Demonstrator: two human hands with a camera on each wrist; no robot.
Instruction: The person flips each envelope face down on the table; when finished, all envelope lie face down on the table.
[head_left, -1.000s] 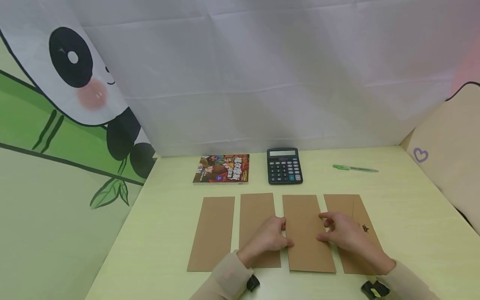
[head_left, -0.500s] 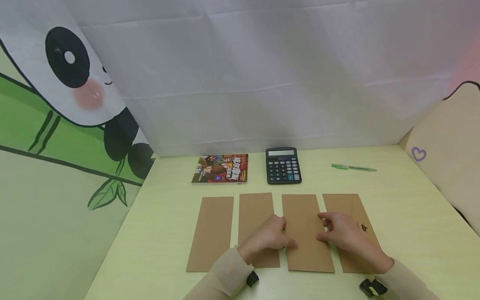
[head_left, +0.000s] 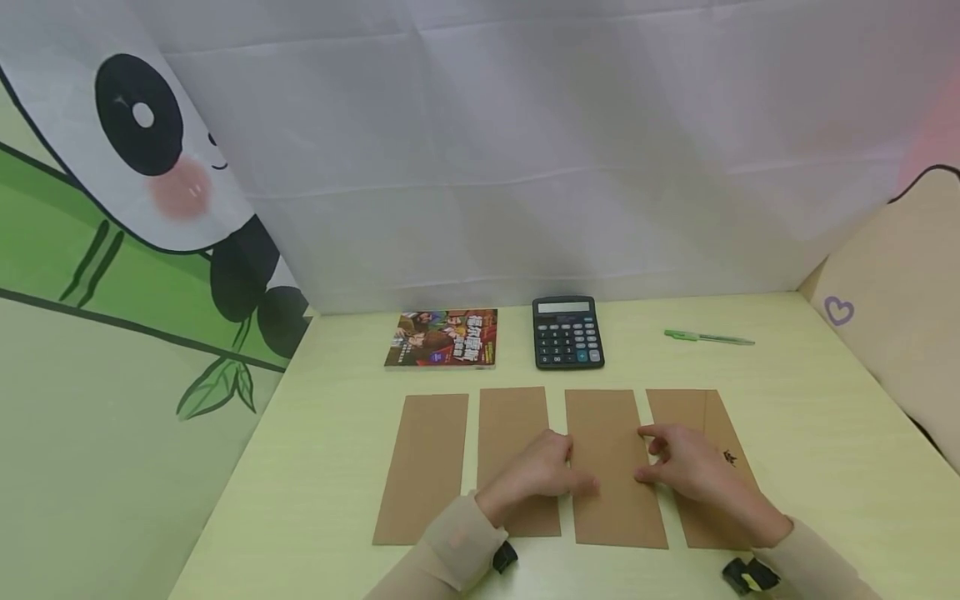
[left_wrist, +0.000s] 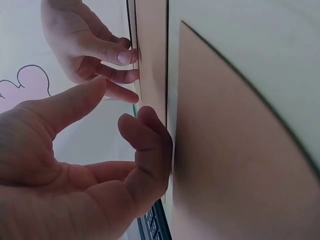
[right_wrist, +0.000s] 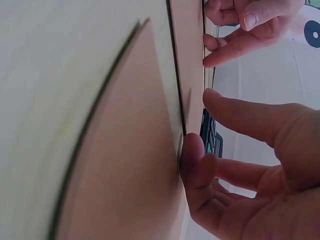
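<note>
Several brown kraft-paper envelopes lie flat in a row on the table. My left hand (head_left: 536,471) reaches over the second envelope (head_left: 513,417) from the left, its fingertips by the left edge of the third envelope (head_left: 618,517). Its thumb is raised over that envelope, and in the left wrist view the thumb stands apart from the bent fingers. At the third envelope's right edge, my right hand (head_left: 686,467) touches with thumb and fingers spread apart. Its wrist crosses the rightmost envelope (head_left: 682,408), which has a fold line and a small black print. Neither hand pinches anything.
Behind the row lie a colourful book (head_left: 441,339), a black calculator (head_left: 568,333) and a green pen (head_left: 708,337). The leftmost envelope (head_left: 427,458) lies beside my left forearm. A white cloth (head_left: 525,167) hangs along the table's back edge.
My left thumb has shifted slightly right, farther over the third envelope. That envelope's lower edge looks a little flatter. My right hand stays at its right edge.
</note>
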